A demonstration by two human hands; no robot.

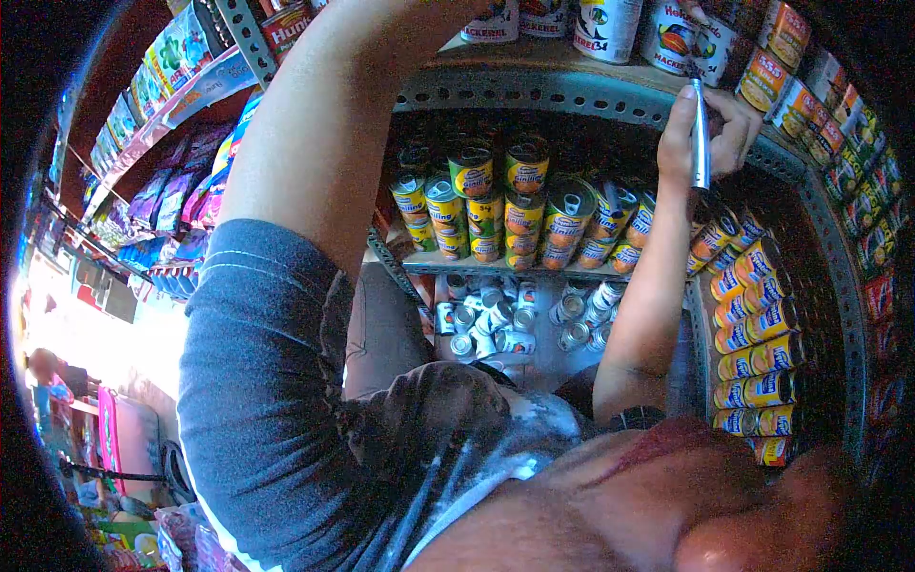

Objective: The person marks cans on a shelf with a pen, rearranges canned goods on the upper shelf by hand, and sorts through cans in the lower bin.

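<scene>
A silver marker pen is gripped between the thumb and fingers of my right hand, which is closed. Its upper end points up at the base of a white mackerel can on the upper shelf. My left arm reaches up past the top edge, so most of that hand is out of sight. What looks like a fingertip, perhaps of my left hand, shows at the can's upper part; its grip is hidden. More mackerel cans stand to the left on the same shelf.
Yellow cans are stacked on the shelf below, and more line the right side. White cans lie heaped lower down. A perforated metal shelf edge runs beneath the upper shelf. Packets fill shelves at left; a person is farther off.
</scene>
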